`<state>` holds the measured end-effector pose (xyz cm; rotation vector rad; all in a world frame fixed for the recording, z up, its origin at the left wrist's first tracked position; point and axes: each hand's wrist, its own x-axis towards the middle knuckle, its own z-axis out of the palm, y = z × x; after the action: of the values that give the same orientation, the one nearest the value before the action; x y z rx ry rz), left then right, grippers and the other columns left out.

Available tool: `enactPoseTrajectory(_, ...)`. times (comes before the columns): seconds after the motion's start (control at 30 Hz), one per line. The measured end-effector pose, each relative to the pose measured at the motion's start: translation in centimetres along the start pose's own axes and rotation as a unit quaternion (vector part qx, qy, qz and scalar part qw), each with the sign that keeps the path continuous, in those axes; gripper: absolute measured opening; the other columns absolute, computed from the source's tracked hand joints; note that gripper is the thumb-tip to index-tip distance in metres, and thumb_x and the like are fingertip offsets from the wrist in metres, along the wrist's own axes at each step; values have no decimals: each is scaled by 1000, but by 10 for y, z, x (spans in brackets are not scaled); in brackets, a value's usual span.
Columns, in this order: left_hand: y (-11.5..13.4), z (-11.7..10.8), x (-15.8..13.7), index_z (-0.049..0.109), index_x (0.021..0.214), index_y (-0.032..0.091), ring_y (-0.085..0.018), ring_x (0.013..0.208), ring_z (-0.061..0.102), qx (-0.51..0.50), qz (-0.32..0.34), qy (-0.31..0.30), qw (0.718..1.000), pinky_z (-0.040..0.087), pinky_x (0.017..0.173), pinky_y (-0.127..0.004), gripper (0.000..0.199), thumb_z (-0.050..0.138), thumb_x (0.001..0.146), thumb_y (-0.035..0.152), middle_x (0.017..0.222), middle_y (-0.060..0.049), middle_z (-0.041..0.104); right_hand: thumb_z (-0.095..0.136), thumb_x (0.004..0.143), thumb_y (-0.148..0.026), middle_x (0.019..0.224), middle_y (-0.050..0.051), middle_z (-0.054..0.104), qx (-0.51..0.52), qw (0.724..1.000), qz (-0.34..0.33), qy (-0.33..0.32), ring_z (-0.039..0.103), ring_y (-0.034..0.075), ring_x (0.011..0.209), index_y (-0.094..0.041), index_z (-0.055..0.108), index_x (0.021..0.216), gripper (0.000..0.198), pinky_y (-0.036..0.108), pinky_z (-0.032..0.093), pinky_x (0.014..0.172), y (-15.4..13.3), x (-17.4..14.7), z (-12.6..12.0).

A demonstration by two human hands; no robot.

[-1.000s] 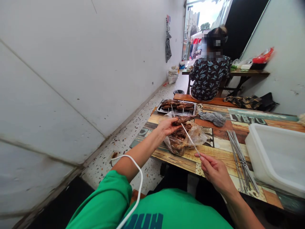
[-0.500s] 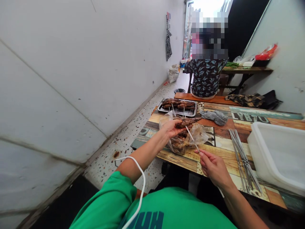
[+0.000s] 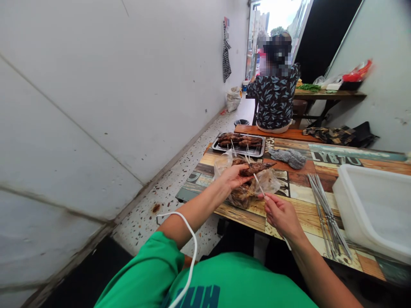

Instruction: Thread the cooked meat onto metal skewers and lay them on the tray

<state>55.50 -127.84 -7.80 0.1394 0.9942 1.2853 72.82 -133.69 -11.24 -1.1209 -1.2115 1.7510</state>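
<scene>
My left hand (image 3: 238, 176) is closed around a long, dark brown piece of meat (image 3: 257, 169), whose pointed end sticks out to the right. Between the fingertips of my right hand (image 3: 282, 214) is a thin metal skewer (image 3: 259, 183). Its upper end meets the underside of the meat, and its lower end shows below my palm. How deep the tip sits is hidden. Beneath my left hand, more of the brown meat lies in a crumpled clear plastic bag (image 3: 272, 182) on the table (image 3: 224, 211).
Behind the bag is a metal tray (image 3: 214, 147) of skewered meat, beside a grey cloth (image 3: 289, 157). Several loose skewers (image 3: 327, 214) lie to the right, near a white plastic tub (image 3: 345, 201). A person (image 3: 274, 102) sits on the far bench, facing away.
My right hand has moved up and left with the skewer, closer to the meat. The meat in my left hand has shifted slightly right and down. The seated person has leaned left.
</scene>
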Motion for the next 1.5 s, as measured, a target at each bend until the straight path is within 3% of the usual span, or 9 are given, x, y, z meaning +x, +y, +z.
enactPoseTrajectory(0.2, 0, -7, 9, 60, 75, 11, -12, 69, 62, 32, 30, -25, 999, 56, 73, -29, 14, 53, 85, 5, 74, -6, 65, 73, 66, -54, 45, -12, 34, -18, 999, -46, 21, 23, 3, 34, -10, 65, 98, 55, 18, 17, 34, -8, 15, -3)
enactPoseTrajectory(0.4, 19, -21, 37, 63, 76, 12, -7, 63, 59, 201, 156, -13, 967, 50, 77, -23, 14, 61, 75, -2, 68, 0, 62, 76, 65, -52, 46, -11, 35, -29, 996, -68, 58, 24, 2, 36, -11, 66, 96, 52, 17, 17, 34, -27, 10, -28)
enactPoseTrajectory(0.47, 21, -22, 48, 66, 79, 12, -9, 66, 60, 348, 183, 21, 919, 49, 78, -25, 17, 61, 72, -2, 70, -1, 63, 77, 64, -50, 46, -11, 35, -14, 995, -68, 65, 24, 2, 36, -11, 66, 96, 52, 17, 16, 34, -34, 7, -33)
enactPoseTrajectory(0.53, 19, -20, 58, 70, 82, 12, -13, 73, 61, 516, 208, 43, 830, 48, 80, -26, 19, 62, 69, -1, 74, -3, 67, 78, 63, -49, 46, -11, 35, -2, 995, -65, 71, 25, 2, 36, -11, 66, 96, 51, 17, 16, 34, -37, 4, -36)
enactPoseTrajectory(0.6, 15, -14, 67, 72, 86, 12, -17, 82, 62, 641, 229, 28, 732, 47, 82, -26, 23, 63, 68, 0, 82, -5, 70, 78, 64, -48, 46, -11, 34, 3, 995, -65, 74, 26, 2, 37, -11, 66, 96, 51, 17, 17, 35, -38, 2, -36)
enactPoseTrajectory(0.7, 8, -1, 76, 74, 89, 15, -18, 88, 62, 736, 241, -26, 632, 46, 82, -25, 23, 65, 69, 6, 88, -5, 72, 78, 65, -48, 47, -10, 35, -2, 995, -65, 72, 26, 2, 38, -11, 67, 97, 51, 17, 17, 35, -35, 0, -38)
enactPoseTrajectory(1.0, 0, 11, 87, 65, 115, 20, -25, 106, 59, 844, 238, -85, 474, 45, 88, -29, 48, 71, 68, 25, 112, -8, 67, 77, 65, -52, 47, -11, 34, -10, 997, -47, 63, 23, 1, 36, -10, 65, 101, 57, 17, 14, 35, -25, -8, -45)
enactPoseTrajectory(1.13, -7, 10, 82, 66, 111, 23, -31, 116, 54, 856, 264, -26, 444, 43, 93, -39, 39, 66, 73, 32, 119, -12, 62, 77, 63, -54, 47, -11, 34, -17, 996, -46, 68, 25, 2, 35, -9, 64, 99, 59, 17, 14, 36, -24, -9, -44)
enactPoseTrajectory(1.5, 18, 8, 71, 67, 102, 22, -24, 93, 63, 829, 335, -47, 445, 47, 75, -29, 36, 66, 66, 24, 99, -6, 69, 75, 65, -57, 47, -12, 32, -38, 997, -36, 55, 23, 2, 36, -11, 63, 99, 58, 18, 14, 36, -18, -10, -47)
